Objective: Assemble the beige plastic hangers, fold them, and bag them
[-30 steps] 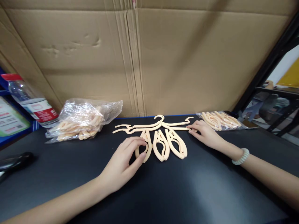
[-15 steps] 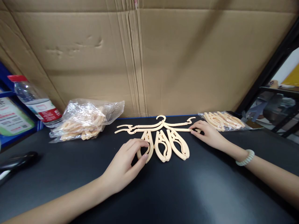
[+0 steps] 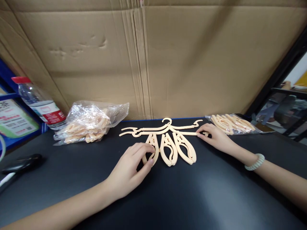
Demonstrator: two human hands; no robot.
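Note:
Three cream folded hangers lie side by side on the dark table: a left one (image 3: pixel 155 150), a middle one (image 3: pixel 169 156) and a right one (image 3: pixel 188 148). Behind them lie opened-out cream hangers, overlapping, with a rear arm (image 3: pixel 153 129), a front arm (image 3: pixel 185 133) and a curved hook (image 3: pixel 167 121). My left hand (image 3: pixel 131 166) is curled at the left folded hanger, its thumb and fingertips closed on the near side. At the right end of the front opened-out hanger, my right hand (image 3: pixel 213 137) pinches the arm tip, which the fingers partly hide.
A clear plastic bag (image 3: pixel 96 118) of hangers lies at the left by a red-capped bottle (image 3: pixel 45 108). Another bagged set of hangers (image 3: pixel 231 124) is at the back right. A black object with a white cable (image 3: pixel 22 163) sits far left. Cardboard (image 3: pixel 192 57) stands behind the table.
The whole view has shifted slightly, so things sit a little farther right. Both hands keep their places on the hangers, and the hangers show no visible movement.

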